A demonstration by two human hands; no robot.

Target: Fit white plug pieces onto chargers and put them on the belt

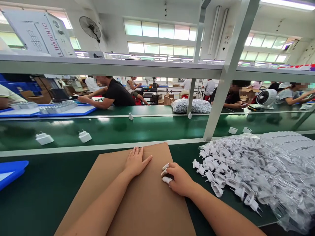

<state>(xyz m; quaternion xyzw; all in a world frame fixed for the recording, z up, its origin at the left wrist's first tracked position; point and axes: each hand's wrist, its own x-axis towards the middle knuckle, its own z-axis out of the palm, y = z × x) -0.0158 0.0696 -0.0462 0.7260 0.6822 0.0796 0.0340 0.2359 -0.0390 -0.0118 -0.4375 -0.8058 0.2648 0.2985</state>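
Observation:
A flat sheet of brown cardboard [147, 203] lies on the green work surface in front of me. My left hand [136, 163] rests palm down near its far edge, fingers stretched out, holding nothing. Over the sheet's right edge is my right hand [178, 178], with white coverings on several fingertips. Its fingers are slightly bent and apart, with nothing visible between them. To the right of that hand spreads a big heap of white plug housings [231, 167] with metal pins, partly in clear plastic bags [290, 183].
Beyond a pale rail runs a green conveyor belt [152, 126] carrying white chargers [85, 136]. A metal post [216, 108] rises at its near edge, under a shelf [123, 67]. At left is a blue tray [12, 172]. Several people sit across the line near a white fan [267, 97].

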